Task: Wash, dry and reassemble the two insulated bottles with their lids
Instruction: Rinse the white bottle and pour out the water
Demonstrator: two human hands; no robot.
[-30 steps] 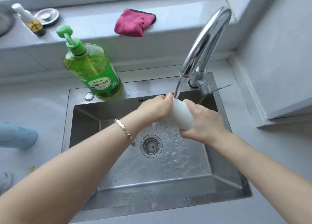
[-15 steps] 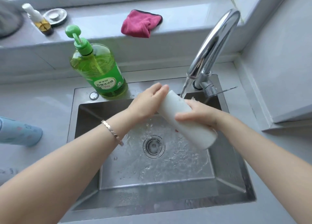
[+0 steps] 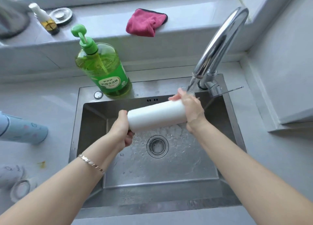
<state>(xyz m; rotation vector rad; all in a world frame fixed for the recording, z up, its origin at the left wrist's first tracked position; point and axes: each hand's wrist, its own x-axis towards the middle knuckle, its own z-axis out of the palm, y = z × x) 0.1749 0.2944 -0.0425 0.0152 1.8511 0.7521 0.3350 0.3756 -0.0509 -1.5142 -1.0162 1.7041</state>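
Two hands hold the white insulated bottle (image 3: 155, 116) sideways above the sink (image 3: 169, 187): our left hand (image 3: 121, 131) and right hand (image 3: 191, 106) each keep a closed grip round one end. We judge this the rinsing step; next, it needs turning under the tap (image 3: 220, 43).

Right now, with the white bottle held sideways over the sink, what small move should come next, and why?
Probably slide the white bottle toward the tap, so its body passes under the water. The left hand and right hand grip its ends over the sink; the water lands on the right hand, and most of the bottle lies left of it.
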